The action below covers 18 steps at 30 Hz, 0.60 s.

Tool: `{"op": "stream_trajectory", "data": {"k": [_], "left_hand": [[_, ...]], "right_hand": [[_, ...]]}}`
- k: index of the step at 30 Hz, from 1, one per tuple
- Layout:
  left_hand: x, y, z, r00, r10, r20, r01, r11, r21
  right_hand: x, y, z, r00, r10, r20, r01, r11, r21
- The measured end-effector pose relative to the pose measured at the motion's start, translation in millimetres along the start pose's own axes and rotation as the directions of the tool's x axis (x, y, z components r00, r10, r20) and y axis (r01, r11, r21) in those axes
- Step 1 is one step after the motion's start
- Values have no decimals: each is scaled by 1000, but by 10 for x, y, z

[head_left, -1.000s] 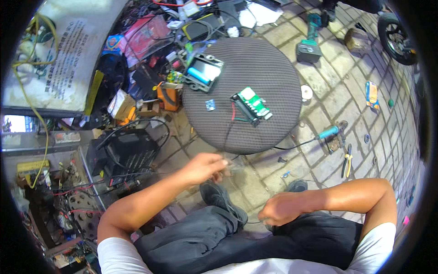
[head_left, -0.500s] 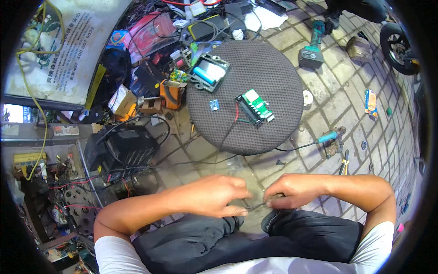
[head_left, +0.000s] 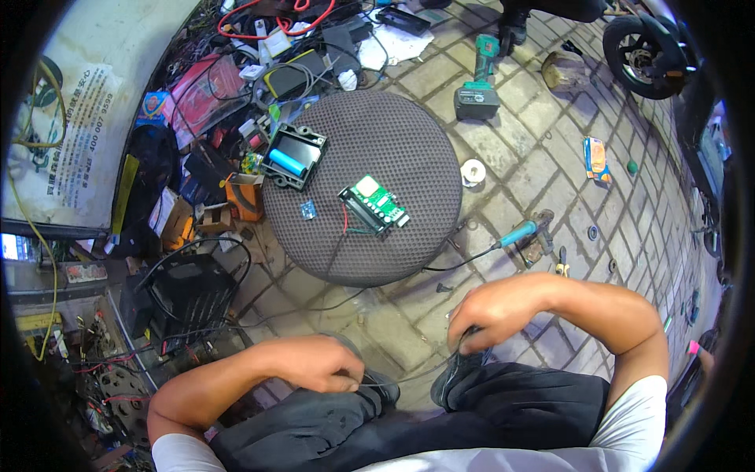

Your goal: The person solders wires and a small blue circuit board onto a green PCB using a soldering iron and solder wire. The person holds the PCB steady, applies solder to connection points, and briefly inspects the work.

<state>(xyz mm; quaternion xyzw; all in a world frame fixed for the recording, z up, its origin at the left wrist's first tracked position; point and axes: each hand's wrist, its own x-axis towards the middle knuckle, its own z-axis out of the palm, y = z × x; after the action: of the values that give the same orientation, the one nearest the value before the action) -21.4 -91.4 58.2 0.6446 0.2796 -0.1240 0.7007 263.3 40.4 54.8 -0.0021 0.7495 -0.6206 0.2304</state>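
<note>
Closest to me are the seated person's dark trousers, and between the knees a thin grey wire hangs in the air, sagging slightly from one hand to the other. The left hand is curled nearly closed, thumb and fingers pinching one end; the right hand, a bit higher, is bent downward with its fingertips drawn together on the other end, though its exact grip is partly hidden. Off to the left sits a bulky black box with a cable looped over it. Just past the right forearm, pliers poke out, and a teal-handled tool lies beyond. On the round grey stool I see a green circuit board, a small blue board and an open black case holding a blue cylinder. Farther back, a green cordless tool rests on the paving near a black wheel.
</note>
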Motion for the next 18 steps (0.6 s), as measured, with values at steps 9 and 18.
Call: {"op": "stream_trajectory", "data": {"k": [9,18], "left_hand": [[-136,-3,-143,849,-516,112,400,767,502],[-140,199,-282,936,-129,-329,287,821,494]], "right_hand": [[50,25,-130,907,156,-391,-198,978,-70],[-9,103,161,952,276,-131,-286,956,-69]]}}
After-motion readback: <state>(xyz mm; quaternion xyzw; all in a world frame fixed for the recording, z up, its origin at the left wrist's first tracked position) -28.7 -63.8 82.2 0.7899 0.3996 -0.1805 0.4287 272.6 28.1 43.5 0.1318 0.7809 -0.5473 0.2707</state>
